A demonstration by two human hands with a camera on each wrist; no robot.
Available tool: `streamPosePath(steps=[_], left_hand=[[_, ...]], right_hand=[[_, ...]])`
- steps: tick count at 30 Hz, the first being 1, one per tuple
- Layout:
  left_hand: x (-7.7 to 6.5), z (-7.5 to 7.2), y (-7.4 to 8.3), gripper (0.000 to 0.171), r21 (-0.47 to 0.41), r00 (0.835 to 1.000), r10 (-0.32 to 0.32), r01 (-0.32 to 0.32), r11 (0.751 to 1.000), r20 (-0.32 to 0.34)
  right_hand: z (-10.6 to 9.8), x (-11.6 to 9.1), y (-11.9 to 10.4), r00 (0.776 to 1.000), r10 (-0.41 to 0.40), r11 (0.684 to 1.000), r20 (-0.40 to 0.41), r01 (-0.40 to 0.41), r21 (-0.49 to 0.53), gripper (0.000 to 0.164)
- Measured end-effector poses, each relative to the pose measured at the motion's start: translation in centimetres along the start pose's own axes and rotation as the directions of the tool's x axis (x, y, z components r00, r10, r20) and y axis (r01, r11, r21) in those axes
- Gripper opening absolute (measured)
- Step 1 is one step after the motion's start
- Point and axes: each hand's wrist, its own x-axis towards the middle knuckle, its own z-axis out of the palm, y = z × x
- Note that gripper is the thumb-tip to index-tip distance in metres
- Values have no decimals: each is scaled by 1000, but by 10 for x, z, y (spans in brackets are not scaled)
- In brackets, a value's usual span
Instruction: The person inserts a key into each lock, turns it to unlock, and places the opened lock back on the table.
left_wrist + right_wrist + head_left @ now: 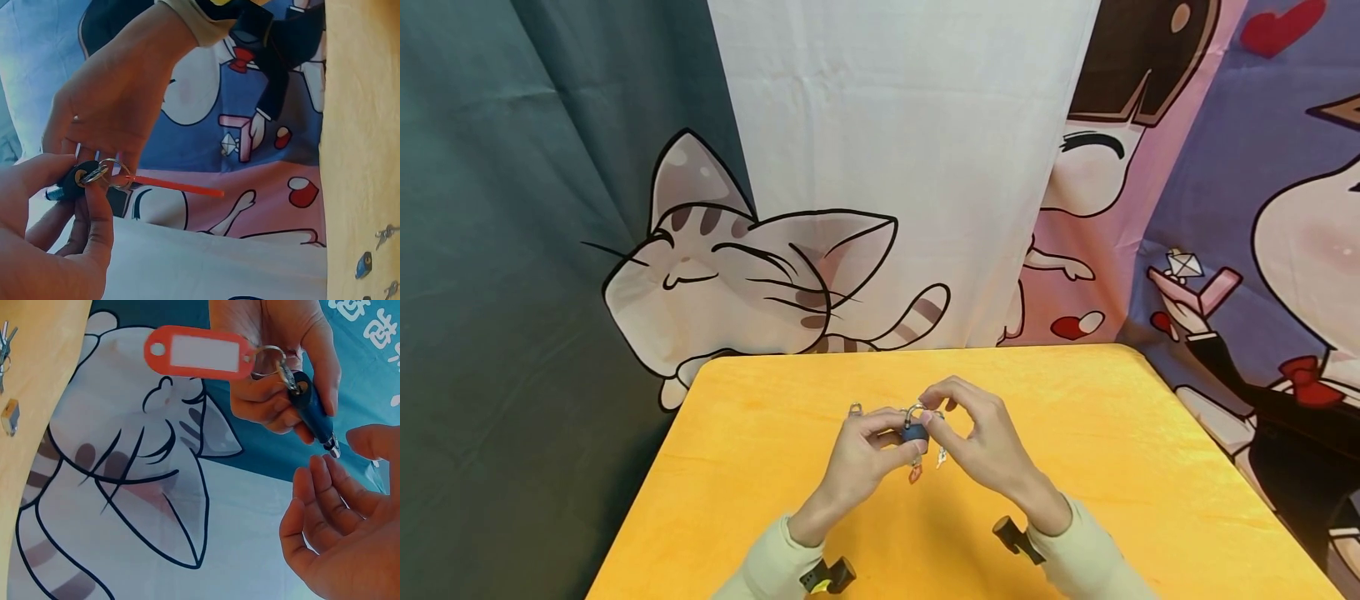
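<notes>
A small dark-blue padlock (914, 432) is pinched between the fingers and thumb of my left hand (859, 457). Its metal shackle (334, 450) points toward my right hand (981, 433). Around the shackle's end, the right thumb and fingers are spread; in the right wrist view the thumb stands apart from it, and whether a fingertip touches it I cannot tell. At the padlock's bottom a key (95, 174) sits at the keyhole. From its ring hangs a red tag (200, 353) with a white label.
Both hands are above a yellow-covered table (760, 483). In the left wrist view another blue padlock (364, 265) and keys (387, 234) lie on it. The right wrist view shows a brass-coloured padlock (10, 417) there and more keys (5, 353). A cartoon-printed curtain (910, 125) hangs behind.
</notes>
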Motion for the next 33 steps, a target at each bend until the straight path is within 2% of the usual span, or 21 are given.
streamPosePath(steps=[7,13,23,26,28,33], left_hand=[[-2,1,-3,17,114,1000,14,-15,993,10],[-3,0,-3,16,163,999,45,-45,986,9],[-6,0,0,15,345,987,140,-105,933,-79],[-6,1,-1,15,393,972,213,-159,905,-96],[-6,1,-2,15,430,956,277,-211,878,-96],[-4,2,-5,15,518,895,441,-350,781,-61]], right_hand=[[0,0,-1,999,-5,1000,39,5,-7,8],[1,-2,1,999,-50,999,22,50,-15,15],[2,-3,5,998,-62,996,9,63,-56,16],[3,-4,6,998,-69,996,-4,68,-64,15],[3,-4,7,998,-69,995,-14,68,-69,14],[4,-5,7,997,-62,995,-40,59,-82,14]])
